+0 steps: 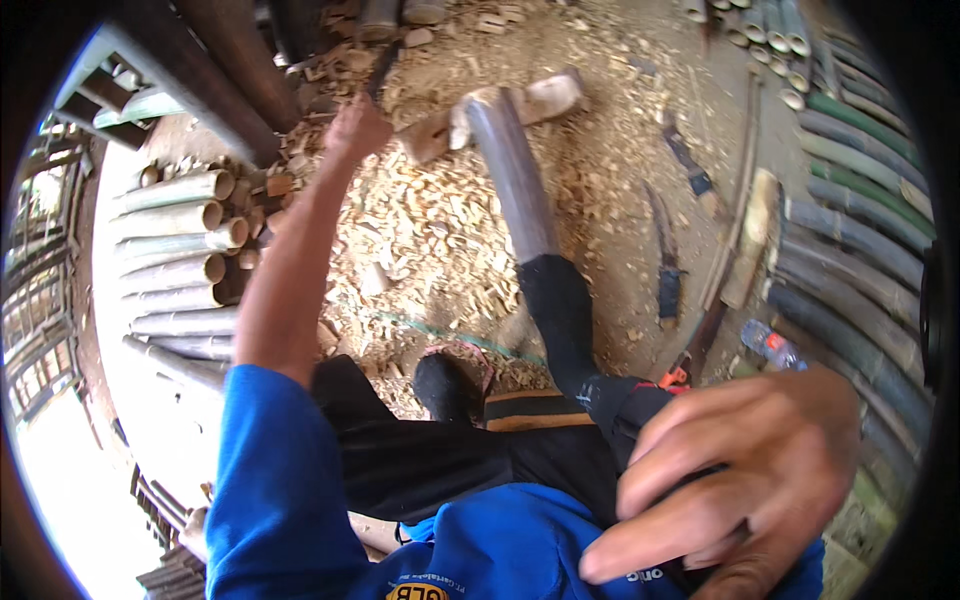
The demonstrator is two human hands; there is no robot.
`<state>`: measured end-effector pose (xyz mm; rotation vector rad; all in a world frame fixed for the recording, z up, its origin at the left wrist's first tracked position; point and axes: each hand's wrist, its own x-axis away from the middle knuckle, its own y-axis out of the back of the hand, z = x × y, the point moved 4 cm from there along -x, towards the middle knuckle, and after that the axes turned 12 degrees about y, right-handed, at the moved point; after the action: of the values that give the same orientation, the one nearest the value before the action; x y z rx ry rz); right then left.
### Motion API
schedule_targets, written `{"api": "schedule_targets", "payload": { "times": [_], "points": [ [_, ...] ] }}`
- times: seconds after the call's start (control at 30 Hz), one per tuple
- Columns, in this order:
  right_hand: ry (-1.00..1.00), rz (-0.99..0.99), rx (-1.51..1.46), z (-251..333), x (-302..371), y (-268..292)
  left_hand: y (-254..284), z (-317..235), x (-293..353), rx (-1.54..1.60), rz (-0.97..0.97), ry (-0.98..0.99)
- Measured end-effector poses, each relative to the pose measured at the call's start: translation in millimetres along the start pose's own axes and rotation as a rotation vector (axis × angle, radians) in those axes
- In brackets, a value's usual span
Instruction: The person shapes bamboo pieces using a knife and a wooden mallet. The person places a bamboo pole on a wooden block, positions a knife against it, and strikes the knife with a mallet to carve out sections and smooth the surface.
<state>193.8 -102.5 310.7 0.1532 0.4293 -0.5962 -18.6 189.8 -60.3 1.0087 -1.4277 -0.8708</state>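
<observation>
My left hand, arm stretched forward, is closed around a dark, narrow blade-like tool; its grip end is hidden in my fist. To the right of that hand, a grey bamboo length slants toward me, its far end on a rough wooden block. My black-socked foot meets the bamboo's near end. Close to the camera at lower right is my right hand, with fingers loosely bent and apart. Nothing shows in it, and it hovers over my dark trousers and blue shirt.
Wood shavings cover the ground. Cut bamboo is stacked at left, and more bamboo poles lie along the right. Two curved knives, a long stick and a plastic bottle lie right of the bamboo.
</observation>
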Motion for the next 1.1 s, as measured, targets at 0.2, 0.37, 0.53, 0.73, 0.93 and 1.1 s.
{"api": "schedule_targets", "payload": {
  "times": [0.2,0.37,0.53,0.73,0.93,1.1],
  "points": [
    [0.153,-0.033,0.421,-31,-4,33,8,5,32,0.021,-0.073,0.350],
    [0.005,0.071,0.220,-137,-8,57,-4,25,20,-0.021,-0.085,0.307],
    [-0.464,-0.058,0.281,-235,40,70,17,31,72,0.606,-0.013,0.402],
    [-0.380,-0.864,-0.397,-253,88,95,53,-111,213,1.223,0.179,0.015],
    [-0.701,-1.302,-0.014,-264,181,130,12,-111,115,0.921,0.025,0.181],
    [-1.016,-0.958,0.881,-288,218,136,-7,-105,75,1.172,-0.143,0.417]
  ]
}}
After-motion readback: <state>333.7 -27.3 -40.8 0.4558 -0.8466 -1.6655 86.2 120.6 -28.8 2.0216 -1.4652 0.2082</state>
